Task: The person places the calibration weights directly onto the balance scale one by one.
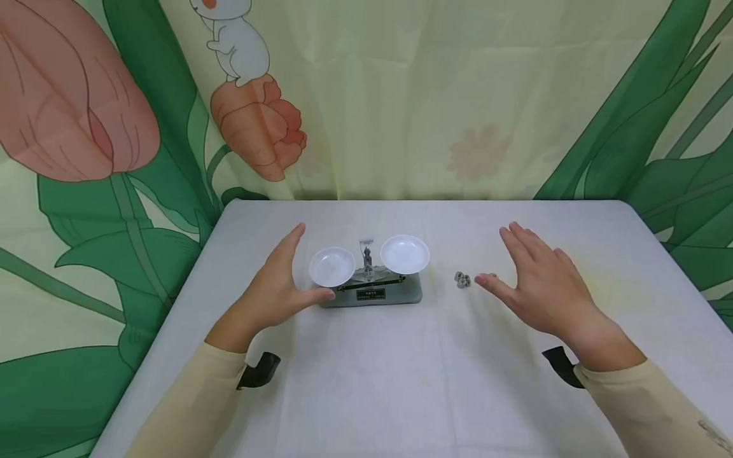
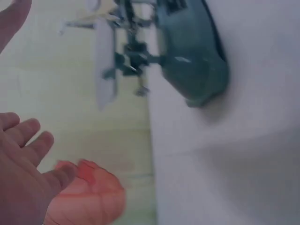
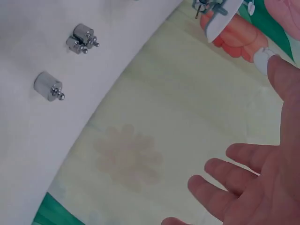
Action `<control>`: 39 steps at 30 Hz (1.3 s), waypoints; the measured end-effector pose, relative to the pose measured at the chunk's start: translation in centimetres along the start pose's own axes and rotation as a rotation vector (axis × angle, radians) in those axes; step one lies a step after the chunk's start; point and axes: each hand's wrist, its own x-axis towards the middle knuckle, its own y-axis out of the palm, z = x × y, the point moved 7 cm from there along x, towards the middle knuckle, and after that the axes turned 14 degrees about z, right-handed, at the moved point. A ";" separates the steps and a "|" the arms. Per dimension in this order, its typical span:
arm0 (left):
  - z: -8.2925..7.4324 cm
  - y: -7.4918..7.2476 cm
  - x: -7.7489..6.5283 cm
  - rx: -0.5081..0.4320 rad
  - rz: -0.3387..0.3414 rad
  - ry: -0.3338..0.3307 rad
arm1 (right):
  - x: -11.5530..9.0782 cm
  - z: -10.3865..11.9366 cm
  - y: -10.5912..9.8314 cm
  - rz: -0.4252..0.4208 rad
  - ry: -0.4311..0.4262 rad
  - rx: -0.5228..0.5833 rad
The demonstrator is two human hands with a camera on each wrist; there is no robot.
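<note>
A balance scale with a grey-green base [image 1: 395, 294] stands on the table, its beam sloping up to the right. Its left white pan [image 1: 332, 264] sits lower than the right white pan [image 1: 404, 253]. My left hand [image 1: 272, 289] hovers beside the scale's left end, thumb and fingers spread, thumb tip overlapping the base's left corner. To the right of the scale lies a small cluster of metal weights [image 1: 462, 280]. My right hand [image 1: 546, 292] holds nothing, its fingers extended, with the thumb near the weights. A larger knobbed weight [image 3: 48, 86] lies apart from the cluster, mostly behind that thumb in the head view.
A white cloth covers the table [image 1: 366, 381]. Behind its far edge hangs a printed curtain [image 1: 389, 102] with tulips, leaves and a rabbit on a carrot. Black straps [image 1: 260, 371] show at both sleeve cuffs.
</note>
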 end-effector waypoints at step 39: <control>8.6 6.9 3.1 -0.320 0.085 -0.208 | 2.4 -1.5 6.3 0.041 0.019 0.379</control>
